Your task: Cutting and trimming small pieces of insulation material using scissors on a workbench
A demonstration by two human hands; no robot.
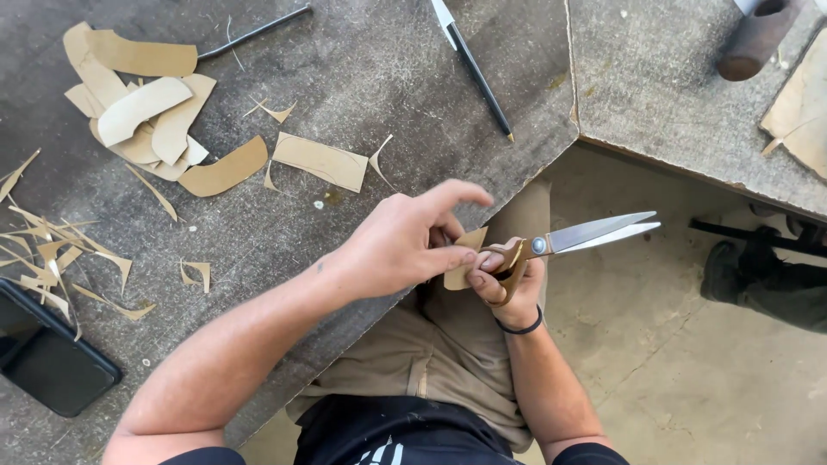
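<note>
My left hand (405, 237) pinches a small tan leather piece (466, 255) between thumb and fingers, with the index finger raised. My right hand (510, 284) grips the tan-wrapped handles of a pair of steel scissors (594, 233), whose blades are nearly closed and point right, away from the piece. Both hands meet just off the edge of the grey worktable (362, 77), above my lap. The leather piece is partly hidden by my fingers.
A pile of cut tan leather shapes (146, 116) lies at the table's upper left, a rectangular piece (320, 160) in the middle, thin offcuts (60, 258) at left. A black phone (52, 357) sits lower left, a pen (474, 73) at top. Another person's dark shoe (732, 267) stands right.
</note>
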